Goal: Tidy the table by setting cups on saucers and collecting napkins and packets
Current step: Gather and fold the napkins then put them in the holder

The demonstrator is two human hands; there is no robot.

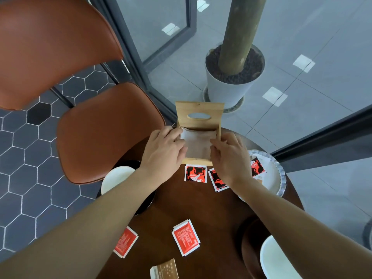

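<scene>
A wooden napkin box (198,114) stands open at the far edge of the round dark table (201,208), its lid tilted up. White napkins (198,143) lie inside it. My left hand (163,152) and my right hand (229,156) press on the napkins from either side, fingers on the paper. Red packets lie on the table: two just in front of the box (195,173) (216,181) and two nearer me (186,237) (125,242). A brown packet (165,269) sits at the near edge. One white cup (115,178) stands on a black saucer (145,202) under my left arm. Another white cup (275,258) is at the lower right.
A grey-rimmed plate (278,174) at the right holds a red packet (257,167). Two brown leather chairs (104,129) stand left of the table. A white plant pot (229,85) stands on the floor behind glass panels beyond the box.
</scene>
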